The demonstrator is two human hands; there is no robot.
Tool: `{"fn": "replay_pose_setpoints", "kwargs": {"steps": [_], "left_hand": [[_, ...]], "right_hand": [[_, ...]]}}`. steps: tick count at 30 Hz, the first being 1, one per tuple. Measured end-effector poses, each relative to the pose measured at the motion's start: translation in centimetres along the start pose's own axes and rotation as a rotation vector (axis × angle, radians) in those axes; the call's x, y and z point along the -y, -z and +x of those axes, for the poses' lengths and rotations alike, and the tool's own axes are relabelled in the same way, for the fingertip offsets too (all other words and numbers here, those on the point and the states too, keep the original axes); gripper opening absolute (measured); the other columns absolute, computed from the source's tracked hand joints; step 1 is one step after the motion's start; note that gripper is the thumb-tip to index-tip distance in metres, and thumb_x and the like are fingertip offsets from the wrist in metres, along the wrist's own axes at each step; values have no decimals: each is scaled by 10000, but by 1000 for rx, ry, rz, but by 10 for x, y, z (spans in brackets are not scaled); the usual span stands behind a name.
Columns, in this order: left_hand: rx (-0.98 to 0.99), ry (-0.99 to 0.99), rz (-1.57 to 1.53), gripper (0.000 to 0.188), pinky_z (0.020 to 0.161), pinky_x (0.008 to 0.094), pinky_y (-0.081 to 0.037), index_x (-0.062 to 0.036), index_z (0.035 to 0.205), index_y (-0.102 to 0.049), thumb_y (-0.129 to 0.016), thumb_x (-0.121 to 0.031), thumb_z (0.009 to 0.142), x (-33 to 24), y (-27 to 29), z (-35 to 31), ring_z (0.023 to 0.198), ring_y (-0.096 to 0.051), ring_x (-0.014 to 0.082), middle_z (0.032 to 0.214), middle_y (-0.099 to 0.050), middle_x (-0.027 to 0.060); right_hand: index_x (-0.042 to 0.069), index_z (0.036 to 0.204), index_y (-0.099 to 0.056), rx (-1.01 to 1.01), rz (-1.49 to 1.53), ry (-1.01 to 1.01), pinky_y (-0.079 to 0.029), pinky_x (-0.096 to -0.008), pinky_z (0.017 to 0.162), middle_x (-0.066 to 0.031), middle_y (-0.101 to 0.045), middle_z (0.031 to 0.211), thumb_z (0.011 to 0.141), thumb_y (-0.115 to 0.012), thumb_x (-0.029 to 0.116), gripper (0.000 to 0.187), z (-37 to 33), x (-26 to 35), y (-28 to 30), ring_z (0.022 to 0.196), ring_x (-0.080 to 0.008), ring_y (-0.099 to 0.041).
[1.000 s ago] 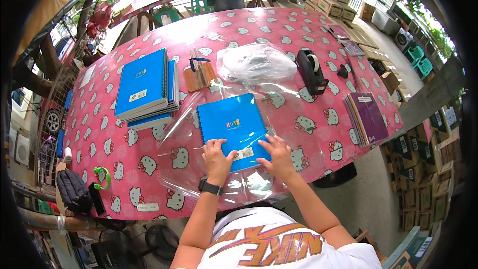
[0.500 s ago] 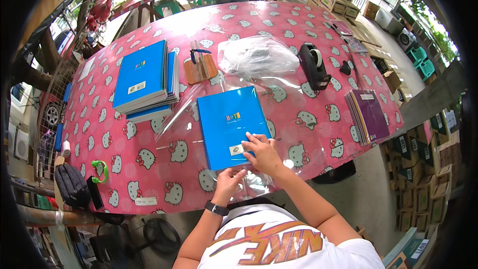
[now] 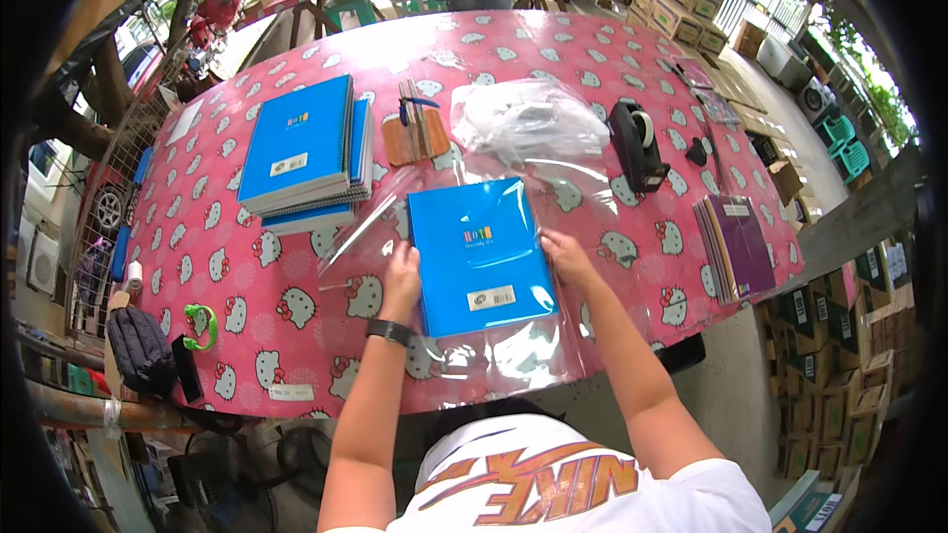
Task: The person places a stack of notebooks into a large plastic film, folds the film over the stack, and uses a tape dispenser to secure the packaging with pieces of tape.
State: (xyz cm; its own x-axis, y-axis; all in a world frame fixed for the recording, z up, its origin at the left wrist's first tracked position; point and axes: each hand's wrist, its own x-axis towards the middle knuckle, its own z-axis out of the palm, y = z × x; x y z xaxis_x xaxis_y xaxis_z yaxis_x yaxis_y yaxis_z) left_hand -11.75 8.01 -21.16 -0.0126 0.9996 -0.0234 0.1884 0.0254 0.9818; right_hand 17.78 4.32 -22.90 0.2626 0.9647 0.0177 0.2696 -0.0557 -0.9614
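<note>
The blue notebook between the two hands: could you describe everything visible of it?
The blue notebook lies closed on the pink table, with clear plastic film around it. Its glossy cover bears multicoloured lettering and, near the bottom, a white barcode label. The left hand is at its left edge, the right hand at its right; contact is unclear.

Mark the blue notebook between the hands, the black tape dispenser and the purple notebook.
Blue notebook (image 3: 481, 259), head view: front cover's middle.
Black tape dispenser (image 3: 633, 152), head view: body's middle.
Purple notebook (image 3: 748, 249), head view: cover's middle.
</note>
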Motion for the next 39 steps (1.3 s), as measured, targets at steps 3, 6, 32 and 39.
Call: {"fn": "replay_pose_setpoints", "kwargs": {"steps": [3,6,32,39], "left_hand": [[-45,103,-26,477,947,363,-388,33,1330,-381,-408,-242,941,37,-4,5,1135,-514,298,1207,-539,244],[6,161,-226,481,950,336,-393,49,1335,-369,-398,-237,949,25,-11,1,1146,-509,263,1249,-517,222],[-18,236,-295,448,886,311,-437,-33,1336,-420,-391,-290,970,29,-46,-23,1028,-575,202,1177,-589,156],[-11,241,-276,461,876,301,-443,-65,1365,-390,-379,-308,974,15,-48,-23,1029,-566,185,1194,-579,133]], "right_hand": [[-47,1202,-518,53,-315,0,-472,-345,842,-189,-639,1058,855,-589,204,435,-13,40,-29,949,-259,-628],[-56,1169,-535,-68,-217,-52,-482,-342,821,-183,-644,1039,837,-620,176,414,-21,37,-26,937,-248,-628],[3,1269,-456,-28,-506,-188,-487,-360,818,-212,-605,1108,784,-675,365,643,-39,51,-2,946,-306,-618],[71,1432,-224,-28,-1154,172,-66,-628,1049,-218,-137,1486,935,-349,460,644,-50,58,-55,1385,-381,-62]]}}
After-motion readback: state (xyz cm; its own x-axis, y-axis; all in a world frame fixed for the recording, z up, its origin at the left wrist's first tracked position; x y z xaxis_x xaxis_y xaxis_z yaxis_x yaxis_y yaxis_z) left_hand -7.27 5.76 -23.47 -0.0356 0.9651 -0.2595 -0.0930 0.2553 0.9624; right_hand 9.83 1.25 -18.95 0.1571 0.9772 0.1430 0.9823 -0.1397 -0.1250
